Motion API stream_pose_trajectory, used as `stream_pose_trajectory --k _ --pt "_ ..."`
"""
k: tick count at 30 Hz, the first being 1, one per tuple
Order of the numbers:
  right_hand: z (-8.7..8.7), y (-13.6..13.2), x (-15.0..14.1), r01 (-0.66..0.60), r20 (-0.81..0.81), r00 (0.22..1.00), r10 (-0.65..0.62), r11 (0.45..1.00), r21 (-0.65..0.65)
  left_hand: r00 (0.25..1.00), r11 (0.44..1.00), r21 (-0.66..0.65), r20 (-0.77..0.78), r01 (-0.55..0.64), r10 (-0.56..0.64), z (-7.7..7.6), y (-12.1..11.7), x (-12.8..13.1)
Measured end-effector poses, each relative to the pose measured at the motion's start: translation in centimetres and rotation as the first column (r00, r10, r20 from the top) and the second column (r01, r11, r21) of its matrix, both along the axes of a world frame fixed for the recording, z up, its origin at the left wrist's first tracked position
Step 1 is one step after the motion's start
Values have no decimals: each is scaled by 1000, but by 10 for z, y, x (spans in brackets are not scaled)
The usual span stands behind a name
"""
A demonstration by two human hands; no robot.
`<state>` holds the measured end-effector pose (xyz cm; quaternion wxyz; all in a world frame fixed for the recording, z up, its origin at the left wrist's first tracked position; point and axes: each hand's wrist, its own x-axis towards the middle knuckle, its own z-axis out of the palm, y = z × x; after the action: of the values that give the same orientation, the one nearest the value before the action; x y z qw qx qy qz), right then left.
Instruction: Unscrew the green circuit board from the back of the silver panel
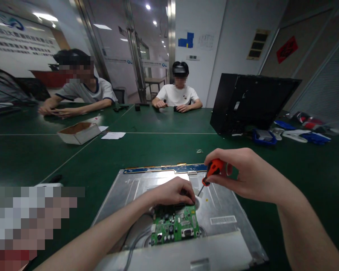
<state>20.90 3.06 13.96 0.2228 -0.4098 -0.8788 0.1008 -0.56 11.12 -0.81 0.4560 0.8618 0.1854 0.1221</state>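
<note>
My right hand (237, 171) grips a red and black screwdriver (213, 171), its shaft slanting down to the left. The tip comes close to the upper right corner of a green circuit board (175, 222); whether it meets a screw I cannot make out. With bent fingers, my left hand (176, 191) rests at that same corner, near the tip, and what its fingertips pinch, if anything, is hidden. The board lies on a silver metal display panel (223, 205), which has a blue circuit strip (164, 169) along its far edge. Grey cables (134, 244) run beside the board.
A black monitor housing (251, 103) stands at the right, with a blue tray (264, 137) and gloves (305, 136) by it. An open cardboard box (79, 133) and paper (113, 135) lie left. Two people (84, 92) (177, 94) sit across the green table (164, 146).
</note>
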Motion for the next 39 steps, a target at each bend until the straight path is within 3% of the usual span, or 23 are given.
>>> stream_pose_trajectory --k 7,18,29,39 --pt "-17 9 -18 -65 185 981 60 998 22 999 997 -71 33 -7 9 -6 2 -1" --pt "-22 22 -19 -133 149 978 145 987 -84 999 997 -78 37 -16 19 -9 2 -3" --pt "-23 23 -20 -116 174 976 128 990 -79 999 997 -67 27 -23 25 -9 1 -3" --pt "-21 17 -24 -32 276 961 28 999 11 1000 997 -79 25 -14 16 -11 3 -3"
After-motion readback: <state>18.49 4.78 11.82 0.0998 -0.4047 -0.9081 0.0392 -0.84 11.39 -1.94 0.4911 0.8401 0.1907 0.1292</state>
